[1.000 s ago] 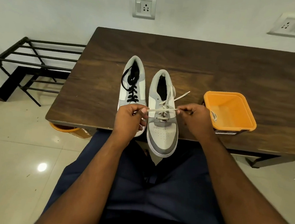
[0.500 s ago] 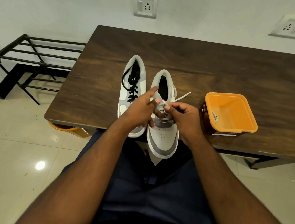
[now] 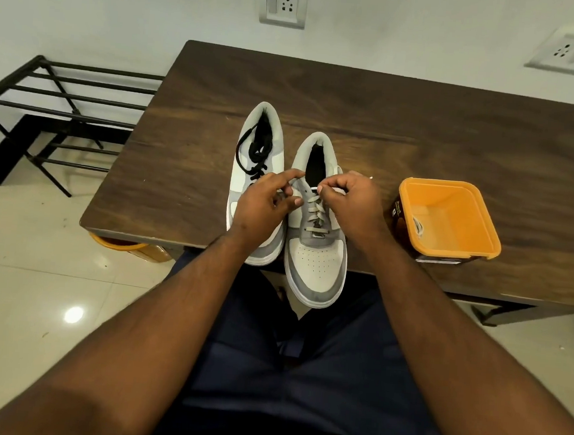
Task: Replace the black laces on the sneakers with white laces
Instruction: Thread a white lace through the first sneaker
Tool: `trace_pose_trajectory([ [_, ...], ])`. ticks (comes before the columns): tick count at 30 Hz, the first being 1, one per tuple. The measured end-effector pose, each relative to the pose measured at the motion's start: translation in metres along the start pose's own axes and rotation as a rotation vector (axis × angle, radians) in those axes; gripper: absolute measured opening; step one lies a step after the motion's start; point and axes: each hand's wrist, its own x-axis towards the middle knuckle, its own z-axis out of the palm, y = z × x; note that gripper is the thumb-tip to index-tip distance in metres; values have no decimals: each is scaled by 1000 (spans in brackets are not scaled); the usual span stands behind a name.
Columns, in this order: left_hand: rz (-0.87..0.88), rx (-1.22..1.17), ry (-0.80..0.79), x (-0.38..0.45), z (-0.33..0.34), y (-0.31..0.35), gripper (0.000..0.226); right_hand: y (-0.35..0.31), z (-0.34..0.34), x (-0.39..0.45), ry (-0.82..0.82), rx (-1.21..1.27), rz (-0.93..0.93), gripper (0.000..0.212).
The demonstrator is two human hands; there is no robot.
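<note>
The white lace (image 3: 316, 208) sits threaded thru the lower eyelets of the right-hand sneaker (image 3: 317, 233), crossing up the tongue in several rows; upper eyelets look not yet filled. That shoe stands on the near edge of the table (image 3: 423, 125), toe hanging out over the person's lap. The right hand (image 3: 352, 202) is pinched shut on the lace end near the top of the lacing, fingertips (image 3: 322, 190) right at an eyelet on the shoe's left flank. The left hand (image 3: 266, 202) rests w/ fingers loosely curled, index stretched toward the collar, touching the shoe's left side; whether it actually grips any lace, can't tell.

Just beside, to the left, the other sneaker (image 3: 261, 139) carries its black lace (image 3: 254, 156), loosened and heaped at the opening. So judged approx halfway: one shoe being relaced, the other not yet stripped.

Next move prob needs the tip fed thru the next hole, then pulled snug w/ both ends kept even.

Further right, an orange tub (image 3: 448, 250) holds what looks like another white lace, too small to be sure.
</note>
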Motion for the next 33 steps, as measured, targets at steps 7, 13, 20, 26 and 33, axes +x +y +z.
trace_pose_trajectory([
  [7,11,-24,19,-1,1,-2,45,-1,3,8,-62,-144,-35,13],
  [13,3,-13,24,-2,1,-2,46,1,10,9,-132,-145,-13,13],
  [20,-89,-151,19,0,0,0,25,-1,8,9,-179,65,88,12],
  [26,-108,-220,20,2,1,3,4,-6,3,7,-233,77,98,15],
  [33,-305,-482,107,4,-12,6,8,-5,-5,0,-249,18,51,20],
])
